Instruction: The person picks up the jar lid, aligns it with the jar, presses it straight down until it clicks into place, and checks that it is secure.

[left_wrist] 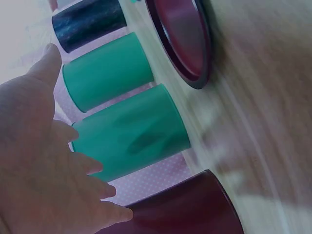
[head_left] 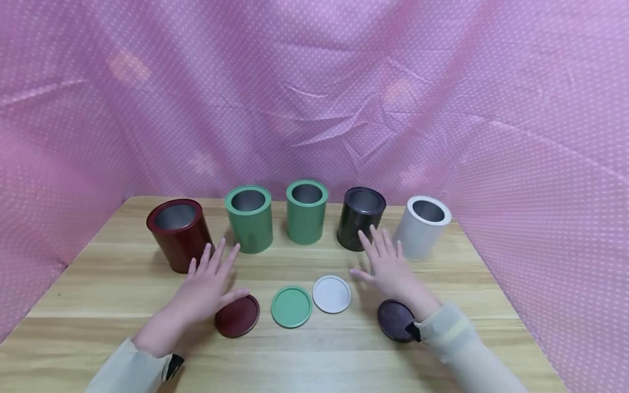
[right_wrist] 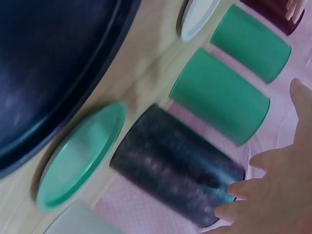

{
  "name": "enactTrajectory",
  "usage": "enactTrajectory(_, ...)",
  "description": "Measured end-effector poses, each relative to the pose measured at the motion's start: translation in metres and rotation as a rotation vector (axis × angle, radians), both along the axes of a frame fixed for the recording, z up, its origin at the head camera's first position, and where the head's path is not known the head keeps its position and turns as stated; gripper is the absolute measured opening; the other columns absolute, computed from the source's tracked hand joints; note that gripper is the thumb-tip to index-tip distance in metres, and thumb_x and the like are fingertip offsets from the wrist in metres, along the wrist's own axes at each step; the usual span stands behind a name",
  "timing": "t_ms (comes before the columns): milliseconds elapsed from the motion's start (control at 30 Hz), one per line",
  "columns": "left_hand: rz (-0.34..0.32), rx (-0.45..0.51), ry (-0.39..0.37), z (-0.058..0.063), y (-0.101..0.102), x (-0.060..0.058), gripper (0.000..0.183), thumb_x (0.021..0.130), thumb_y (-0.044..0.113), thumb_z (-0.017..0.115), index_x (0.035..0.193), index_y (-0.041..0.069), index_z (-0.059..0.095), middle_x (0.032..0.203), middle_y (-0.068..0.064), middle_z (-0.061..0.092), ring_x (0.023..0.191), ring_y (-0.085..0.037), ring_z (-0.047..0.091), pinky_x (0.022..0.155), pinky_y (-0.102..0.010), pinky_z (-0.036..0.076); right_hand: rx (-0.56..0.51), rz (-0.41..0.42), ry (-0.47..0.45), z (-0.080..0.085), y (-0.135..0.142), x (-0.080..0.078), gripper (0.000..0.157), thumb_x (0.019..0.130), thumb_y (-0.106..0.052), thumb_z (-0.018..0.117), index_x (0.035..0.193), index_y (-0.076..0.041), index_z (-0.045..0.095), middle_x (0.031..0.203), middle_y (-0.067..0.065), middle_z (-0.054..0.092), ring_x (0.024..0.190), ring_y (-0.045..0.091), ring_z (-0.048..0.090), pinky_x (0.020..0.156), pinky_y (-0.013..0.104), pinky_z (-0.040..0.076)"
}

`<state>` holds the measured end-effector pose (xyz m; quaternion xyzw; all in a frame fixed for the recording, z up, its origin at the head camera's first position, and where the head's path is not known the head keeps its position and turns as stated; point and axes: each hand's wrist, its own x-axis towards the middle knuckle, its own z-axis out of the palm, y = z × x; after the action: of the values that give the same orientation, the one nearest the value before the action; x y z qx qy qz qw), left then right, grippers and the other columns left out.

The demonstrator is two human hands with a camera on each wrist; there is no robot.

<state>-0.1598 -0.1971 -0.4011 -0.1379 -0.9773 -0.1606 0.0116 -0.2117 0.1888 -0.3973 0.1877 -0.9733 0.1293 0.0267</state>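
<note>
My left hand (head_left: 203, 292) is held over the table with its fingers spread and holds nothing. It is nearest the dark red can (head_left: 189, 243) and the dark red lid (head_left: 237, 316), which its thumb overlaps in the head view. Fingers apart and bare of any object, my right hand (head_left: 390, 270) is above the table in front of the black can (head_left: 357, 224) and the white can (head_left: 417, 234). Close to its wrist lies a dark lid (head_left: 393, 319). A green lid (right_wrist: 80, 158) shows in the right wrist view; the hand mostly hides it from the head view.
Two open green cans (head_left: 253, 229) (head_left: 306, 221) stand along the back, between the dark red and black ones. Another green lid (head_left: 291, 307) and a white lid (head_left: 331, 295) lie mid-table. Pink dotted cloth (head_left: 314, 82) hangs behind and beside the wooden table (head_left: 304, 365).
</note>
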Motion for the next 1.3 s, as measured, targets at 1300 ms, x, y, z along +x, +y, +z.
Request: enactTrajectory(1300, -0.139, 0.162, 0.034, -0.031, -0.036, -0.002, 0.100, 0.078, 0.048, 0.075, 0.154, 0.010, 0.023, 0.156, -0.021, 0.028, 0.141, -0.045, 0.028, 0.109, -0.062, 0.030, 0.084, 0.351, -0.142, -0.024, -0.152, 0.002, 0.083, 0.093, -0.054, 0.055, 0.155, -0.013, 0.018, 0.162, 0.014, 0.014, 0.149, 0.034, 0.016, 0.117, 0.051, 0.026)
